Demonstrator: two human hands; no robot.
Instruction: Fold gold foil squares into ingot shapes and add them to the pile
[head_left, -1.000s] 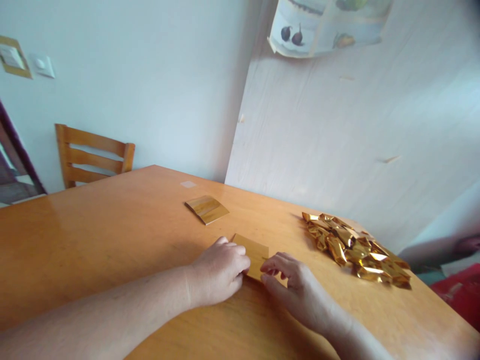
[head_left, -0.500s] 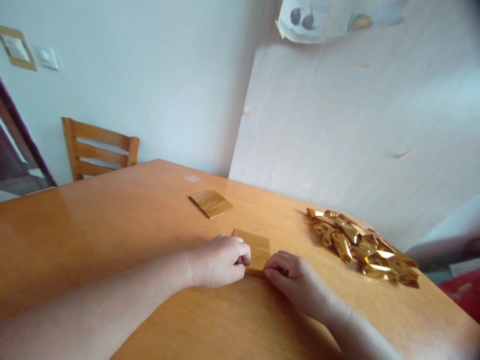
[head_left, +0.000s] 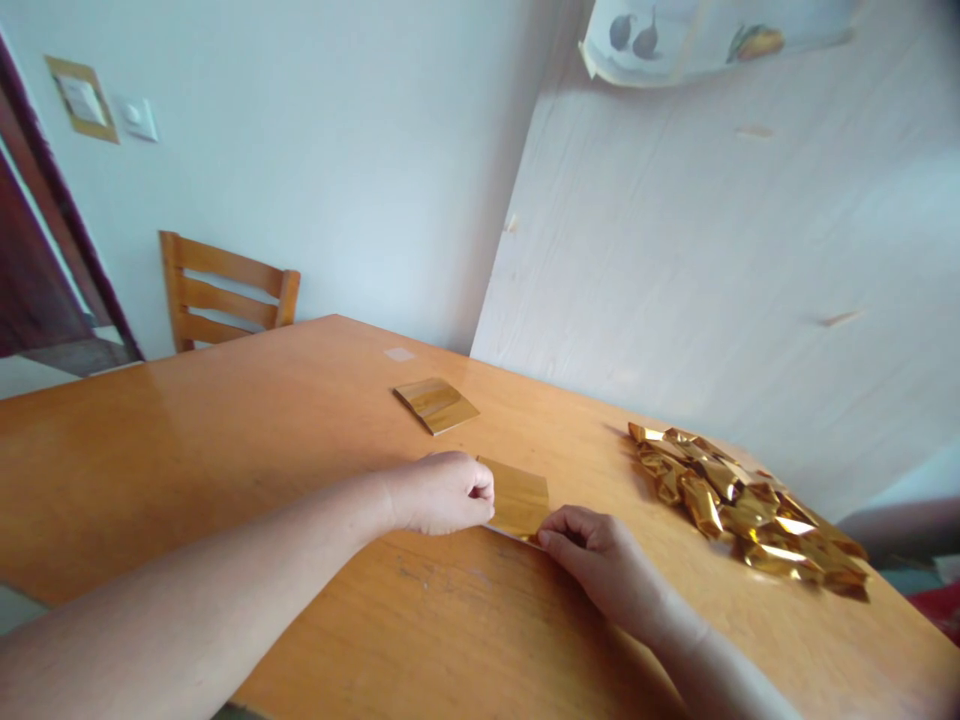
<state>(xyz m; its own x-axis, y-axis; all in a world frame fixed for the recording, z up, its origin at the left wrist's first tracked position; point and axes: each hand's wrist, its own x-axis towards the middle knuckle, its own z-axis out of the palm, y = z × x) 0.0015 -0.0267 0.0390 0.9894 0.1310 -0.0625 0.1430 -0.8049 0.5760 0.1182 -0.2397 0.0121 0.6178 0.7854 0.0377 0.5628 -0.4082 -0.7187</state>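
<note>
Gold sheet (head_left: 517,497), left hand (head_left: 448,493) curled at its edge, grip unclear, right hand (head_left: 592,550) pinching its corner

The sheet (head_left: 519,497) is gold, the table (head_left: 247,440) orange-brown.

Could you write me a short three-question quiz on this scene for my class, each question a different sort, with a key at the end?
1. Multiple choice: what lies between the left hand and the right hand?
A. wooden chair
B. gold paper sheet
C. fruit picture

2. True or false: the pile of shiny gold foil pieces lies to the right of the gold paper sheet.

3. Short answer: which hand has its fingertips at the near right corner of the gold paper sheet?

Key: 1. B. 2. True. 3. The right hand.
</note>
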